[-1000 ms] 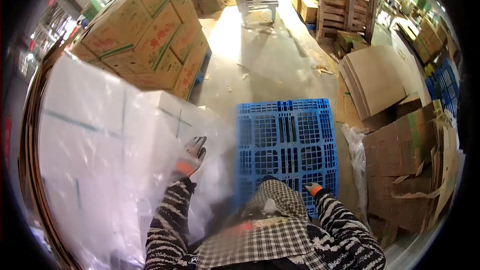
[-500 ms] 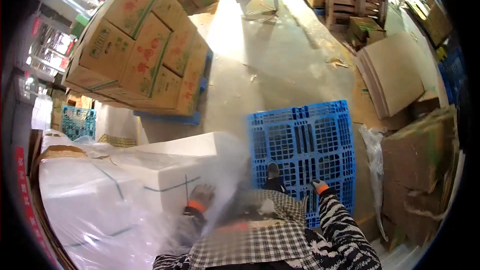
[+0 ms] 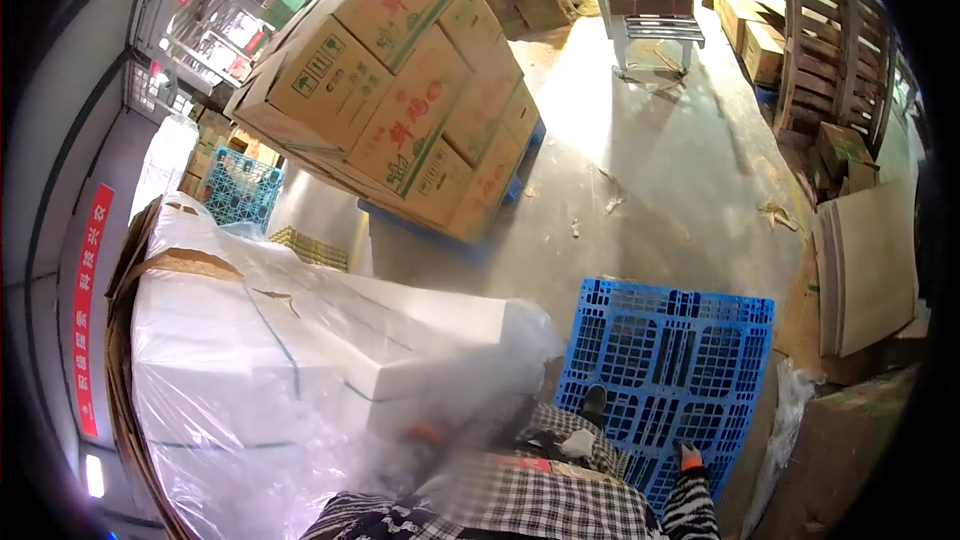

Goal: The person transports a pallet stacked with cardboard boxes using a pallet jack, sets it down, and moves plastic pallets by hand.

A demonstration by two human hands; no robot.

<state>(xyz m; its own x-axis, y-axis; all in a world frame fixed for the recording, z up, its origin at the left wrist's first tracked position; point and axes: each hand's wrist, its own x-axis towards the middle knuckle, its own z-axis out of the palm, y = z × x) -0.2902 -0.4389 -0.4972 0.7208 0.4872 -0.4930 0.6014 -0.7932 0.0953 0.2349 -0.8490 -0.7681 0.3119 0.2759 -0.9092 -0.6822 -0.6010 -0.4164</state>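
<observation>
My left hand [image 3: 428,432] is smeared by motion beside the white strapped blocks [image 3: 440,315]; its orange cuff shows faintly, but its fingers do not. Loose clear plastic film [image 3: 535,325] drapes over the blocks and around their right end, close to that hand. Dark green straps run across the white sides. My right hand [image 3: 690,457], with an orange cuff, hangs low over the blue plastic pallet [image 3: 665,340]. It is too small in view to make out the fingers. One dark shoe [image 3: 594,402] shows at the pallet's left side, below my checked apron [image 3: 560,495].
Printed cardboard cartons [image 3: 400,90] stand stacked on another blue pallet ahead to the left. Flat cardboard sheets [image 3: 870,270] lean at the right, near crumpled plastic [image 3: 790,400]. Wooden pallets [image 3: 835,50] stand upright farther back. A metal-legged stand [image 3: 655,30] holds brown stacks.
My view has swung left, so the cartons and pallet sit farther right in the picture. My left hand, clearer before against the white block, is now lower and blurred.
</observation>
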